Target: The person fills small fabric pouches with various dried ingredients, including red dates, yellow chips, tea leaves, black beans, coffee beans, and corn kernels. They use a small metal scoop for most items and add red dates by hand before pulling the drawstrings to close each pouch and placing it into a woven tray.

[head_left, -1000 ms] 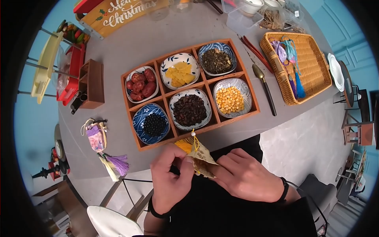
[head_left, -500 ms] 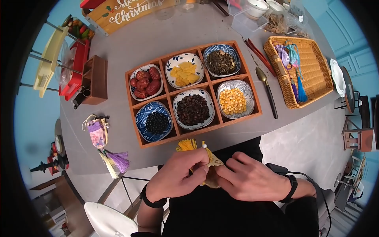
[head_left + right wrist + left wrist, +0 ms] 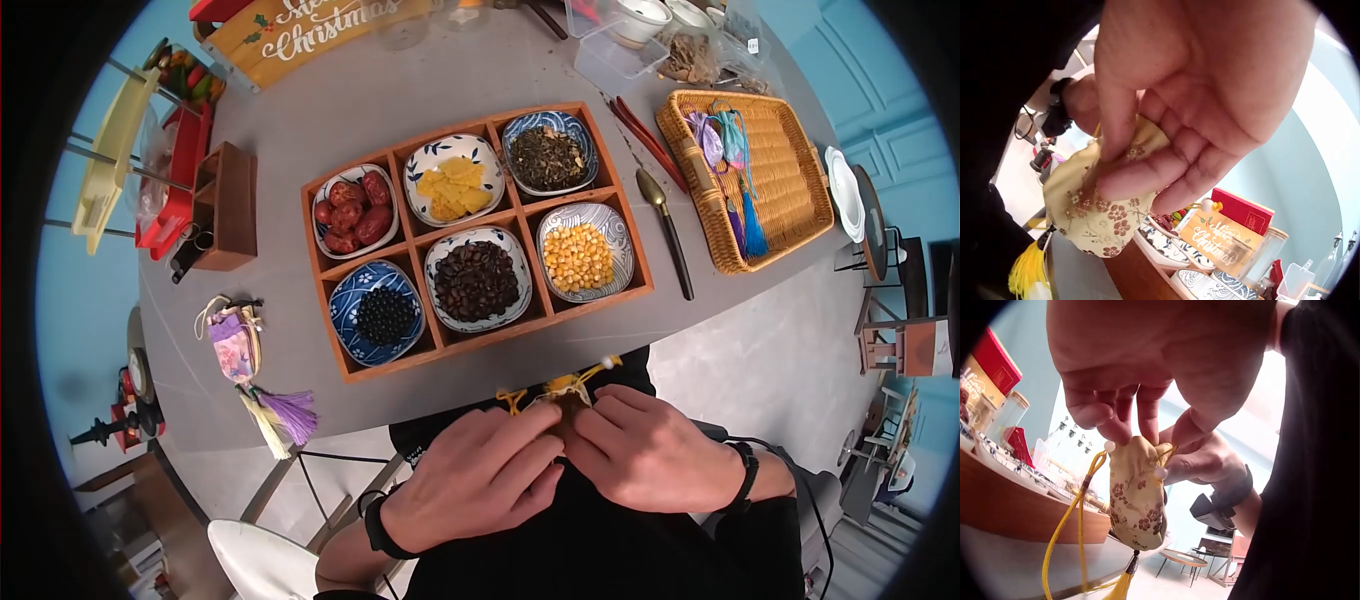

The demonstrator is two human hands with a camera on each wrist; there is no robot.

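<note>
A small yellow drawstring pouch [image 3: 1138, 503] printed with brown blossoms hangs between both hands, over the lap just off the table's front edge. My left hand [image 3: 475, 465] pinches the gathered top of it between thumb and fingers. On the opposite side my right hand [image 3: 655, 450] grips the mouth, its thumb and fingers lying on the cloth in the right wrist view. White beads and a yellow cord [image 3: 1062, 528] dangle from the top; a yellow tassel [image 3: 1030, 269] trails from the bottom. The inside of the pouch is hidden.
A divided wooden box [image 3: 480, 345] holds bowls of red dates, yellow slices, dried leaves, corn kernels and dark beans. To its right lie a spoon [image 3: 668, 240] and a wicker tray [image 3: 790, 160] with tasselled pouches. A purple pouch [image 3: 235, 345] lies left.
The pouch has turned and moved right and closer to the lap; its open mouth, visible a second ago, is now covered by the fingers. Both hands have come together over it.
</note>
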